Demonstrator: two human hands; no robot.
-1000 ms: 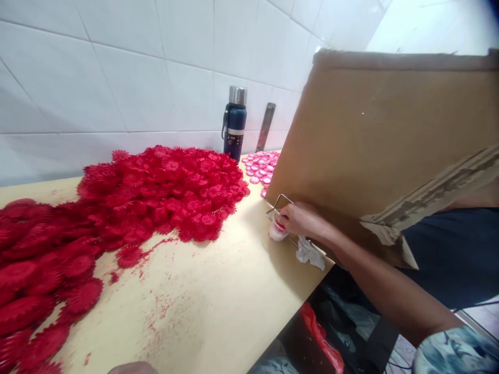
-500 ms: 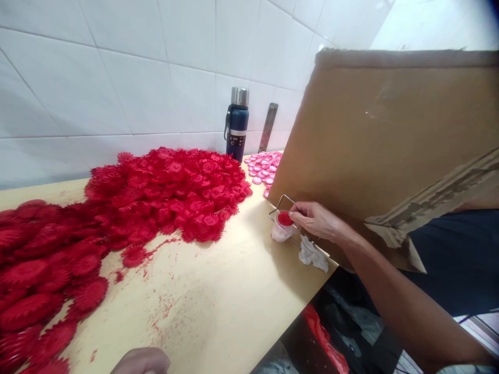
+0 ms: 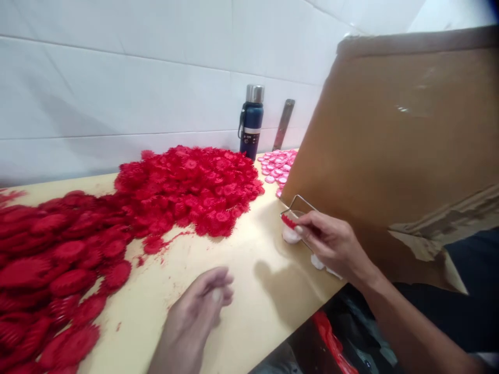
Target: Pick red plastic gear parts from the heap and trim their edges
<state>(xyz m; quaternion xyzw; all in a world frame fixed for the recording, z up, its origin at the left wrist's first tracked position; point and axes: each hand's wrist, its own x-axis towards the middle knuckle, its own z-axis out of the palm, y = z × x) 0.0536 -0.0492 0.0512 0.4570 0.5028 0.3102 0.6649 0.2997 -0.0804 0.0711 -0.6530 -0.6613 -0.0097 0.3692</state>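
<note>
My right hand (image 3: 331, 241) pinches a small red flower piece (image 3: 288, 222) just above a little white cup (image 3: 291, 235) that sits in a wire holder (image 3: 297, 200) at the table's right edge. My left hand (image 3: 198, 311) hovers over the bare tabletop near the front, its fingers curled and blurred, so whether it holds anything is unclear. A large heap of red flower pieces (image 3: 187, 189) covers the middle and left of the table.
A dark blue flask (image 3: 250, 124) and a metal tube (image 3: 284, 124) stand against the white tiled wall. Small pink pieces (image 3: 276, 166) lie beside them. A big cardboard sheet (image 3: 397, 145) leans at the right. A white cloth (image 3: 319, 262) lies by the cup.
My left hand has come up into view over the table. My right hand has lifted the red piece off the cup and drawn it slightly back. The view has shifted left.
</note>
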